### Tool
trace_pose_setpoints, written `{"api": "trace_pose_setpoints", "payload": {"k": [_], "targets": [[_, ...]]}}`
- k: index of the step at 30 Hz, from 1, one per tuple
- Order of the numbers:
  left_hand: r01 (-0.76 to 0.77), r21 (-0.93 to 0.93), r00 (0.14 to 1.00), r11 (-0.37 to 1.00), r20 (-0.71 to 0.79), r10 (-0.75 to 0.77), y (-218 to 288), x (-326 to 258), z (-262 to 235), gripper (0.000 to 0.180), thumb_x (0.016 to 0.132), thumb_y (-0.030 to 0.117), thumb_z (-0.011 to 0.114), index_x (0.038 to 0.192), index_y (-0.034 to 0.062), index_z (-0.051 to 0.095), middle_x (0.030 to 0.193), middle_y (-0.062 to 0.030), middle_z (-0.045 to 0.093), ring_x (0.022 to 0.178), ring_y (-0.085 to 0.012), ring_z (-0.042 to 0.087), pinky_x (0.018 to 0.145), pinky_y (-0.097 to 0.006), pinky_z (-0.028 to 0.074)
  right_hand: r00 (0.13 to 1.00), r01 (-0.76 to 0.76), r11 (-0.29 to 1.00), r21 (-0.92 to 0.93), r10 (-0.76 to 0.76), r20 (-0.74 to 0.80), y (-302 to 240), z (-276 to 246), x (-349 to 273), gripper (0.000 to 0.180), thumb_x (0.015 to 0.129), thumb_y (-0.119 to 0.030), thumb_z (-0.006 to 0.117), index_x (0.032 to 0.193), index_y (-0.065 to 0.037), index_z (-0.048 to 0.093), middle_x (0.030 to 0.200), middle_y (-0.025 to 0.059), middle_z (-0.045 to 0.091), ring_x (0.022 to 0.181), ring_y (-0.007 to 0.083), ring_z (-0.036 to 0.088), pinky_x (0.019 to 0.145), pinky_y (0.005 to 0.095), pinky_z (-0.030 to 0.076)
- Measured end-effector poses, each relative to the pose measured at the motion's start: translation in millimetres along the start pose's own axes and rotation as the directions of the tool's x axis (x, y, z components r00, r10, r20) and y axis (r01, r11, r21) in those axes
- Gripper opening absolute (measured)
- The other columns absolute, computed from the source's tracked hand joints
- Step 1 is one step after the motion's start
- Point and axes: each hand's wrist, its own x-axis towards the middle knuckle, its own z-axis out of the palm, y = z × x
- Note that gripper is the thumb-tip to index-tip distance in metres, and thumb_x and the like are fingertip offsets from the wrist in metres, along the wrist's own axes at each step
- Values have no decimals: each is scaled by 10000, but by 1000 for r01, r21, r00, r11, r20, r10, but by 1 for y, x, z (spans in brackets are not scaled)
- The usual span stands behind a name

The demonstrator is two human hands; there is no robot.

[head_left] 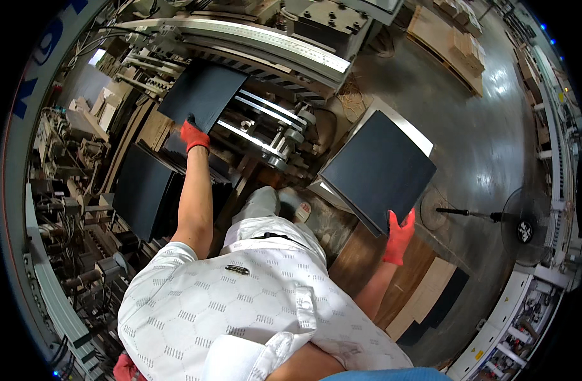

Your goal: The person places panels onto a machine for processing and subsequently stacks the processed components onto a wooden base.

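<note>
My left hand, in a red glove with dark fingertips, grips the near edge of a dark flat panel. That panel lies at the machine, its right side over the pale belts. To the right, a stack of dark panels stands with its top one slightly askew. My right hand, gloved in red too, is at the near corner of this stack. Its thumb lies at the corner and its fingers at the right edge; fingers under the panel are hidden.
More dark panels stand left of my left forearm, near machine parts. A long machine beam crosses ahead. A floor fan stands at the right. Brown boards lie low beside my right arm. A pallet with cartons is far right.
</note>
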Motion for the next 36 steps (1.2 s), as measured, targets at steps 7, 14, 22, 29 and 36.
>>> {"api": "trace_pose_setpoints", "payload": {"k": [7,14,22,29,36], "targets": [[-4,171,994,985,105,-14,32,-20,-14,393,873,332,553,682,-12,545,635,-69,416,598,-195,382,554,-430,358,975,214,630,-746,-177,130,-13,3,-4,651,847,-366,666,1336,13,464,1262,216,567,1103,308,579,914,401,453],[109,201,935,974,311,-169,93,-114,-55,520,878,253,641,1267,13,394,917,-107,565,859,-185,540,797,-345,451,935,331,621,-711,-316,159,-20,26,-9,415,879,-289,640,1147,25,606,1069,183,660,953,290,640,797,350,494],[147,200,928,969,-366,-66,114,-185,-212,735,847,108,657,1431,63,213,782,-47,577,716,-164,550,699,-330,474,687,242,964,-115,-87,721,-91,223,-45,304,921,-134,577,1188,11,580,985,48,619,722,103,530,592,262,453],[131,111,549,985,-835,22,120,-126,-293,806,827,181,661,1445,33,166,876,-195,565,725,-275,544,723,-394,467,185,-239,970,-40,86,979,-108,398,-86,482,981,-315,488,1409,-146,346,1045,132,624,834,225,606,724,356,491],[4,223,270,975,-939,213,99,-117,-283,452,739,82,712,1133,66,493,803,-91,525,704,-213,511,664,-358,451,-185,912,336,234,-170,968,-51,546,-30,433,977,-315,455,1376,-152,420,1225,97,587,1015,294,584,940,449,446]]}}
